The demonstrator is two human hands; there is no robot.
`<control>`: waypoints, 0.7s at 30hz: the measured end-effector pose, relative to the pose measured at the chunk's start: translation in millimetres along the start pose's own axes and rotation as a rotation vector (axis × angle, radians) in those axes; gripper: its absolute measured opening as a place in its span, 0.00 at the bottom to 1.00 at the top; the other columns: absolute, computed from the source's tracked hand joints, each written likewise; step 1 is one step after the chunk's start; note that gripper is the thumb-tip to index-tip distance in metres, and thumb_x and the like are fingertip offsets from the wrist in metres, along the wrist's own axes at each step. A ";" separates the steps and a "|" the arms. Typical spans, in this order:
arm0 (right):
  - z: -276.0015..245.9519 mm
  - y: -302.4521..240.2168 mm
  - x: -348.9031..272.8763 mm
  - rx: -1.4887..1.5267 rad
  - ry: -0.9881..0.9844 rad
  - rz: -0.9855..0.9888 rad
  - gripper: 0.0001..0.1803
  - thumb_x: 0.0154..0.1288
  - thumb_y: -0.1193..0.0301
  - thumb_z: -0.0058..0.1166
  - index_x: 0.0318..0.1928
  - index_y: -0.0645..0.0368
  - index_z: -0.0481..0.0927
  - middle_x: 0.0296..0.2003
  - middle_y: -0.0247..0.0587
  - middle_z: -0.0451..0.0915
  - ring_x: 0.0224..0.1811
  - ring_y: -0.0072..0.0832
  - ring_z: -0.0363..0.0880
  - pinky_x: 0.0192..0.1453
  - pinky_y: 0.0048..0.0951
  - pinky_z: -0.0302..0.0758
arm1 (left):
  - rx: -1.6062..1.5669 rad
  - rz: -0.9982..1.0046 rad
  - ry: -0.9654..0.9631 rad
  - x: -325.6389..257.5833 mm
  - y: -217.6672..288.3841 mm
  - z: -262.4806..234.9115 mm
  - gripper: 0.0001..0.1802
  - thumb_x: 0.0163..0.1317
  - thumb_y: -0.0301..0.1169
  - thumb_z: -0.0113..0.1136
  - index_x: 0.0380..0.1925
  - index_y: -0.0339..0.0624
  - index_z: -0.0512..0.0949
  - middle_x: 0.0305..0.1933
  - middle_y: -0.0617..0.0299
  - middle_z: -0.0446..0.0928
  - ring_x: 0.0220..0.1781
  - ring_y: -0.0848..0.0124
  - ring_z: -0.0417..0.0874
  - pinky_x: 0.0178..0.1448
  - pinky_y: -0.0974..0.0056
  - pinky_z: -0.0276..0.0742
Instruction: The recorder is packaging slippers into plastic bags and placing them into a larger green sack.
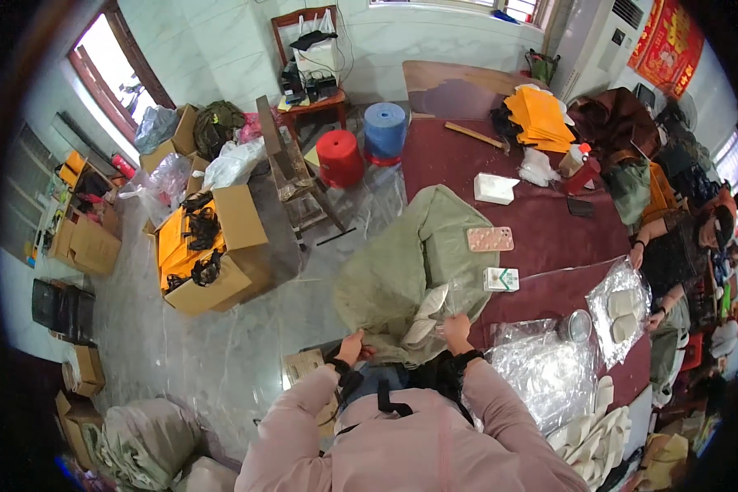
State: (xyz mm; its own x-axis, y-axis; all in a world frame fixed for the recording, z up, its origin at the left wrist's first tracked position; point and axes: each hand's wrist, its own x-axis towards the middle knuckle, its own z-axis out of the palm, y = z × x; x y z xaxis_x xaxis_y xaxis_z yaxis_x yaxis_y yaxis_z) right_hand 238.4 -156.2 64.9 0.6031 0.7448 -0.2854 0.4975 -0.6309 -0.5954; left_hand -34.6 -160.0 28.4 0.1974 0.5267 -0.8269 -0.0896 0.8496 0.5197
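Observation:
A large grey-green woven sack (385, 254) is spread in front of me, partly over the table edge. My left hand (353, 349) is closed on the near edge of its mouth. My right hand (457, 332) is closed at the other side of the opening, on a clear plastic bag (444, 302) that lies against the sack. Off-white flat pieces (423, 321) show in or under this bag; their kind is unclear. On the sack's far right part rest a pink patterned phone (490, 239) and a white-and-green box (501, 280).
At right a co-worker's hands (636, 256) hold a clear bag of beige pieces (623, 307). Clear plastic bags (541, 373) and a round tin (578, 326) lie on the dark red table (541, 234). A carton of orange items (246, 217), a bench (291, 168) and a red stool (339, 156) stand left.

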 end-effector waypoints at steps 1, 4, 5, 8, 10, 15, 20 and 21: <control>-4.3 -13.5 -5.2 0.135 -0.070 0.078 0.10 0.55 0.71 0.46 0.31 0.68 0.70 0.29 0.55 0.76 0.32 0.48 0.76 0.30 0.43 0.70 | -0.090 0.040 0.033 -18.6 1.7 2.3 0.29 0.66 0.45 0.38 0.56 0.32 0.56 0.28 0.44 0.76 0.22 0.62 0.75 0.28 0.59 0.73; 2.4 -9.7 -5.0 0.427 -0.212 0.190 0.11 0.59 0.74 0.44 0.40 0.70 0.67 0.33 0.55 0.75 0.34 0.46 0.76 0.30 0.43 0.70 | -0.194 0.069 -0.007 -42.3 -7.4 -1.1 0.25 0.65 0.44 0.42 0.51 0.33 0.60 0.23 0.44 0.76 0.18 0.63 0.76 0.25 0.59 0.77; 11.7 -0.8 -0.1 0.580 -0.279 0.231 0.14 0.60 0.74 0.44 0.44 0.70 0.66 0.37 0.56 0.75 0.38 0.45 0.77 0.32 0.42 0.71 | -0.196 0.078 -0.052 -49.6 -9.1 -0.4 0.25 0.65 0.44 0.42 0.51 0.34 0.60 0.23 0.45 0.76 0.19 0.63 0.76 0.25 0.59 0.77; 20.5 5.0 -5.8 0.487 -0.332 0.252 0.22 0.60 0.75 0.45 0.54 0.71 0.60 0.46 0.60 0.70 0.44 0.43 0.74 0.40 0.42 0.71 | -0.160 0.125 -0.089 -79.6 -10.3 14.3 0.26 0.64 0.47 0.45 0.49 0.34 0.61 0.23 0.46 0.77 0.19 0.66 0.76 0.25 0.64 0.75; 26.4 2.0 -26.8 0.246 -0.270 0.034 0.23 0.60 0.70 0.48 0.53 0.69 0.65 0.45 0.59 0.72 0.40 0.43 0.74 0.41 0.42 0.68 | -0.127 0.142 -0.118 -88.3 -18.0 18.8 0.26 0.63 0.47 0.45 0.48 0.35 0.62 0.23 0.47 0.77 0.18 0.67 0.76 0.25 0.65 0.75; 40.1 20.6 -28.1 0.040 -0.735 -0.118 0.30 0.59 0.50 0.47 0.43 0.69 0.75 0.40 0.49 0.77 0.43 0.41 0.74 0.46 0.38 0.68 | 0.146 0.099 -0.164 -111.4 -21.5 55.7 0.26 0.62 0.50 0.46 0.43 0.35 0.67 0.21 0.50 0.77 0.18 0.70 0.76 0.25 0.68 0.73; 46.2 9.0 -57.6 0.347 -0.963 -0.017 0.37 0.61 0.42 0.37 0.45 0.68 0.74 0.40 0.43 0.75 0.41 0.31 0.69 0.47 0.31 0.65 | 0.407 0.207 -0.318 -118.7 -14.2 74.1 0.25 0.62 0.51 0.46 0.32 0.35 0.70 0.18 0.55 0.77 0.19 0.72 0.76 0.24 0.72 0.68; 44.5 7.5 -58.9 0.464 -1.048 -0.061 0.37 0.61 0.42 0.38 0.46 0.68 0.73 0.41 0.44 0.75 0.42 0.31 0.69 0.48 0.30 0.65 | 0.413 0.200 -0.324 -123.0 -10.8 77.5 0.25 0.62 0.51 0.46 0.32 0.35 0.70 0.18 0.55 0.77 0.19 0.72 0.76 0.24 0.72 0.68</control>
State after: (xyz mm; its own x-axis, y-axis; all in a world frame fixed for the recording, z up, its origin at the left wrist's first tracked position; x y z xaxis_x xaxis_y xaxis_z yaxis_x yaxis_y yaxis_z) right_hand 178.8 -195.1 43.8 -0.3381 0.7235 -0.6018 0.0989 -0.6086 -0.7873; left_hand 17.7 -236.1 141.2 0.5117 0.5850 -0.6293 0.2205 0.6185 0.7542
